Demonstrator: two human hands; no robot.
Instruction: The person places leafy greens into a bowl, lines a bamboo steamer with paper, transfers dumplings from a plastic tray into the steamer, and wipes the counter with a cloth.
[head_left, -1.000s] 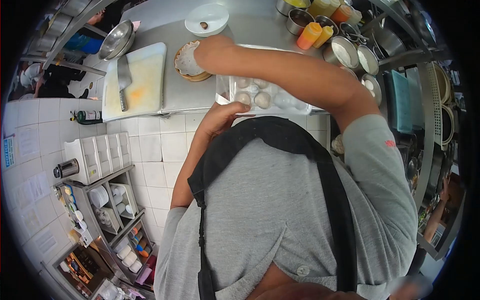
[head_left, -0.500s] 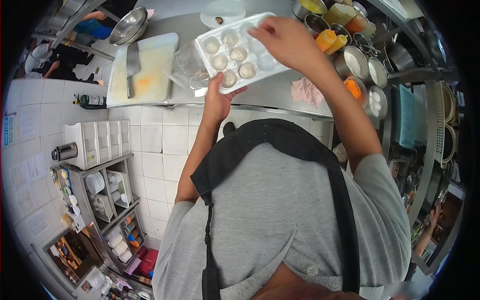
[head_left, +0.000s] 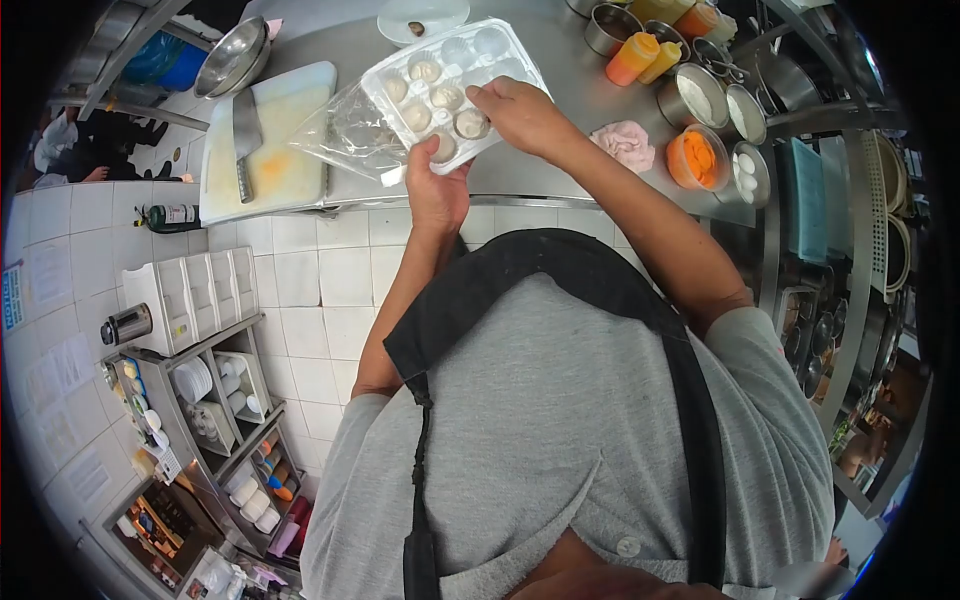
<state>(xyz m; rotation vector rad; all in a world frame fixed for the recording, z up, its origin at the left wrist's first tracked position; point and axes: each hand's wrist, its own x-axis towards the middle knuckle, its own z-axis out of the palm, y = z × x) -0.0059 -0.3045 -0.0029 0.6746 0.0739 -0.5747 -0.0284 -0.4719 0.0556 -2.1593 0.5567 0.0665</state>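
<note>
My left hand grips the near edge of a white plastic tray, thumb on top, tilting it above the steel counter. Several round whitish dumplings sit in its left and near cups; the cups toward the far right hold none. A clear plastic bag hangs around the tray's left end. My right hand is over the tray's right part, fingertips pinched together beside a dumpling; whatever is between them is too small to tell.
A cleaver lies on a white cutting board at left. Behind the tray is a white plate. At right are a pink cloth, sauce bottles, a tub of orange food and metal containers. People stand beyond the counter at left.
The tray came up off the counter and now sits further left than half a second ago. My right hand left the bamboo basket, passed over the tray's far end and came lower, near the dumplings.
</note>
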